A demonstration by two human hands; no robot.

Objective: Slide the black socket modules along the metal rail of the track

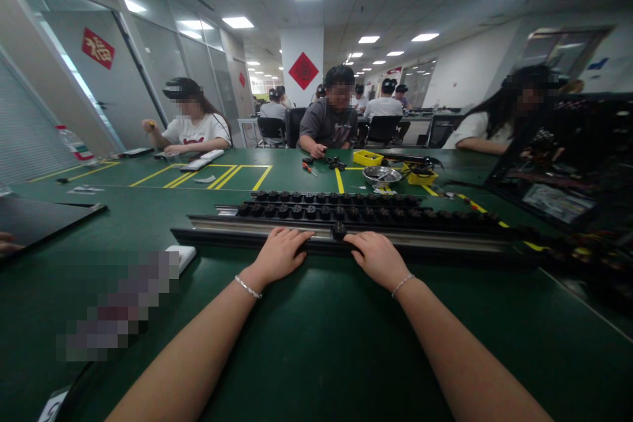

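Bare green table point(316, 356) lay nearest, open in front of the long rail point(306, 232). Left hand point(279, 254) and right hand point(376, 257) rested on the rail's near edge, fingers spread flat, gripping nothing. Behind the rail sat black knob rows point(346, 201), then yellow bins point(368, 157). No writing was legible.

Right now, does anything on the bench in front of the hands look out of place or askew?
One thing: a lone black knob sits on the near rail, between the left hand and right hand, while the rails behind carry full rows. Nothing looks spilled or broken.
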